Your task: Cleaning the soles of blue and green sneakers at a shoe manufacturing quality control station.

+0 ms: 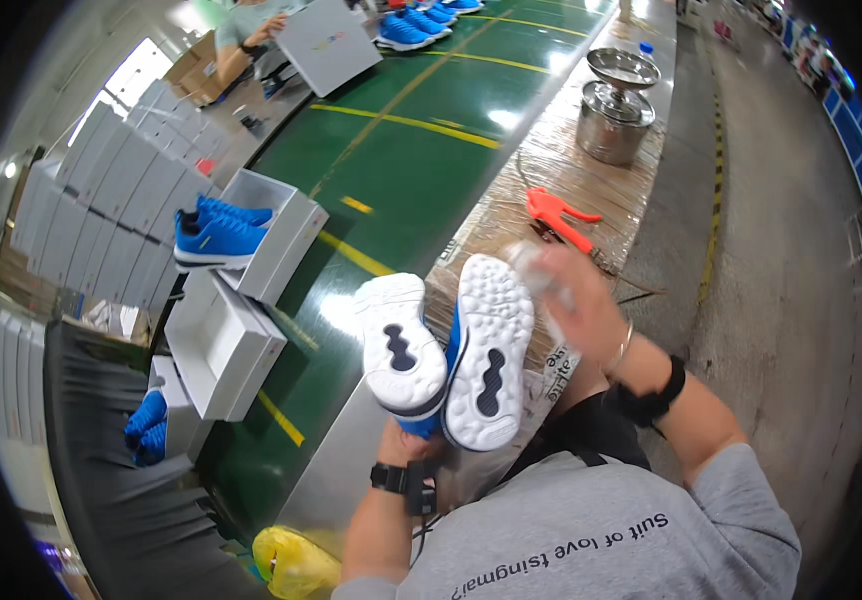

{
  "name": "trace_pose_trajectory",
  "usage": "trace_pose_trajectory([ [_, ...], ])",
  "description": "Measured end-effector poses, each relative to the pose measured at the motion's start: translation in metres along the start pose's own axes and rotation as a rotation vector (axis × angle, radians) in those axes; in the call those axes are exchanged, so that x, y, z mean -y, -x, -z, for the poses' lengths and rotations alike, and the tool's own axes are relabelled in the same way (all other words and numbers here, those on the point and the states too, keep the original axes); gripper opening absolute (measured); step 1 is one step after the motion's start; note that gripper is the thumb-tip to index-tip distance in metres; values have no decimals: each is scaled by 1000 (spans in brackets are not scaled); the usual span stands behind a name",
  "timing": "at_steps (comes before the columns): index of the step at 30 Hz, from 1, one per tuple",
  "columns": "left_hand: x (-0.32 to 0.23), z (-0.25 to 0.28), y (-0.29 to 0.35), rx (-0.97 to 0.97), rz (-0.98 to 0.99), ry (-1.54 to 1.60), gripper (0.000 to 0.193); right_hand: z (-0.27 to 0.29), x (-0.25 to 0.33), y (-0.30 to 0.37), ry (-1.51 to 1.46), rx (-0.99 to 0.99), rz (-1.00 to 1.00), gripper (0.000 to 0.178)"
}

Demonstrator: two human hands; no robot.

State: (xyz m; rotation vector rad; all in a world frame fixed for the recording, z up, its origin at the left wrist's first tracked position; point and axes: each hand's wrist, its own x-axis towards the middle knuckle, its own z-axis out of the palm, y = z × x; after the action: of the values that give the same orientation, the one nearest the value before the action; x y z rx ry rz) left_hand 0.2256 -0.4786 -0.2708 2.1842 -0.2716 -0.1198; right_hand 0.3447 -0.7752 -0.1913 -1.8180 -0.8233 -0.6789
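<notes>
A pair of blue sneakers is held up with the white soles facing me: the left sneaker (pixel 401 345) and the right sneaker (pixel 491 355) stand side by side, dark inserts in their soles. My left hand (pixel 403 445) grips them from below, its fingers mostly hidden behind the shoes. At the toe of the right sneaker is my right hand (pixel 589 305), closed on a white cloth (pixel 529 262). The cloth is blurred and lies against or very near the sole's edge; which of the two I cannot tell.
Beyond my right hand lies an orange air blow gun (pixel 561 218) on the plastic-covered ledge, before a metal pot dispenser (pixel 615 120). The green conveyor belt (pixel 351 190) carries open boxes (pixel 221 340) and more sneakers (pixel 221 235). A co-worker handles a grey box (pixel 326 45). A yellow bag (pixel 296 562) sits lower left.
</notes>
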Motion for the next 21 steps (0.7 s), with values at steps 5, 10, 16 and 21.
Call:
trace_pose_trajectory([
  [5, -10, -2, -19, -25, 530, 1513, 44, -28, 55, 19, -135, 405, 469, 40],
  [10, -27, -8, -30, 42, 564, 1499, 43, -66, -69, -25, 130, 269, 41, 31],
  [16, -36, -8, -11, 50, 565, 1557, 43, -53, -54, -43, 156, 399, 50, 43],
  [21, -57, -2, -41, -40, 573, 1653, 43, -27, 8, 12, -95, 339, 434, 32],
])
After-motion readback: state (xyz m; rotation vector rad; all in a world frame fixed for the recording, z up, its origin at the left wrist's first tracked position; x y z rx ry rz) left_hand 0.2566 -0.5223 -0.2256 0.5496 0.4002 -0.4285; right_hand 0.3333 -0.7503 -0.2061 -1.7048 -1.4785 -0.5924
